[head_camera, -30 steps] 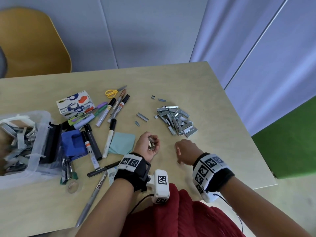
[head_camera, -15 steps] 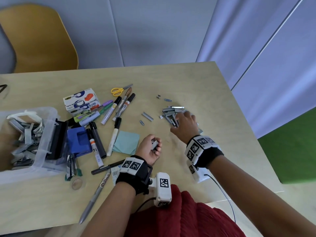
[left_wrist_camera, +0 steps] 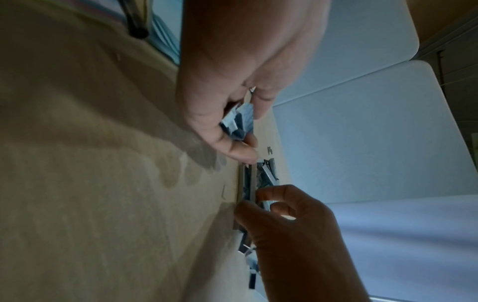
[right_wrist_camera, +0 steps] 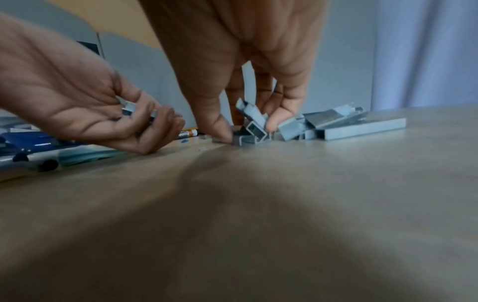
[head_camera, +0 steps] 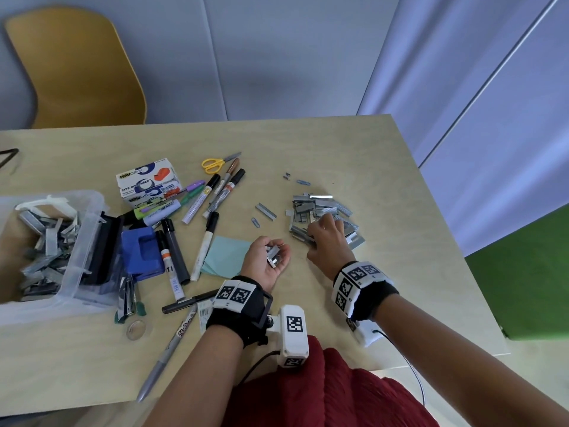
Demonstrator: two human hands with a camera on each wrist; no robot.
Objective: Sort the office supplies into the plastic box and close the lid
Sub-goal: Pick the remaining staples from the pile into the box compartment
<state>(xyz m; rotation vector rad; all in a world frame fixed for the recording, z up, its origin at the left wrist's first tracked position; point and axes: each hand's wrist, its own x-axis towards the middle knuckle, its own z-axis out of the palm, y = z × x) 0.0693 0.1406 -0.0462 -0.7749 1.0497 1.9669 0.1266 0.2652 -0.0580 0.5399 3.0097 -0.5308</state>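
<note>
Metal staple strips [head_camera: 323,215] heaped right of plastic box [head_camera: 89,241]; right hand [head_camera: 328,238] pinches strips at heap's near edge, left hand [head_camera: 266,260] cupped round gathered ones. Best grab several flat, transfer, then carry to box.

The pile of staple strips [head_camera: 323,215] is lying on the table [head_camera: 400,272], under and beyond the fingertips [right_wrist_camera: 223,132] of the right hand [head_camera: 326,238]. The left hand [head_camera: 266,260] is sitting just left of those fingers, with a few staple strips [head_camera: 272,255] lying inside its curled fingers. The note pad [head_camera: 224,257] is lying just left of the left hand, the markers [head_camera: 203,217] beyond it, and the plastic box [head_camera: 77,251] is sitting well apart to the left, staple strips lying in it.
</note>
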